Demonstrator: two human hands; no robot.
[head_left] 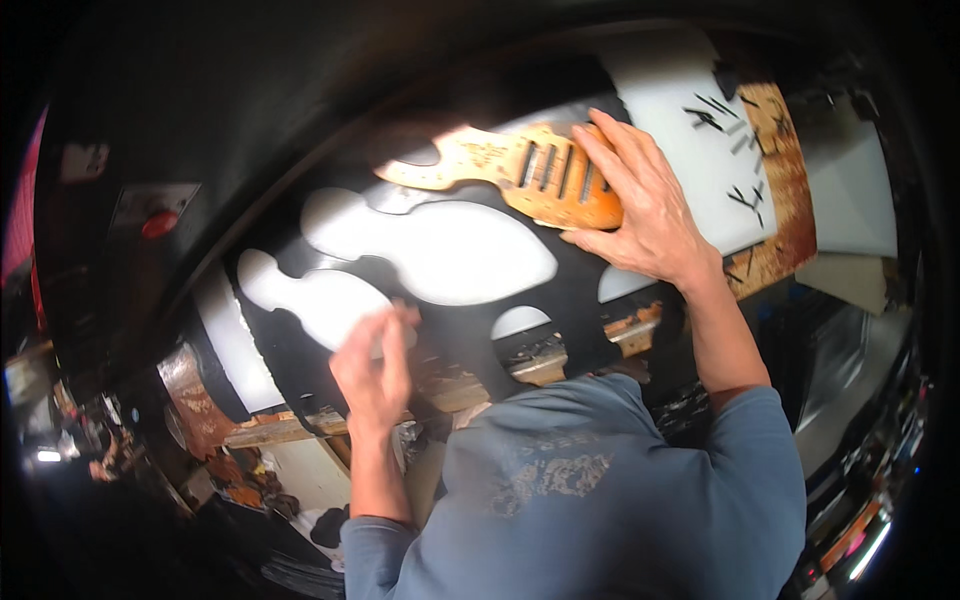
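My right hand (645,200) grips the broad end of an orange-tan, sole-shaped cutting die (565,190), with the fingers over its far side and the thumb at its near edge. Dark slots run across the die's wide part, and its narrow end has a rounded notch. Beneath it lies a black sheet (285,355) with several sole-shaped holes, through which a white board (690,165) shows. Over the near end of the leftmost hole hovers my left hand (375,365), fingers bent and smeared by motion; whether they hold anything is unclear.
Thin black offcut strips (745,200) lie scattered on the white board at the right. Under it is a worn wooden slab (790,190). A dark machine body (230,110) with a red button (159,224) rises at the far left. A wooden rail (290,430) runs along the near edge.
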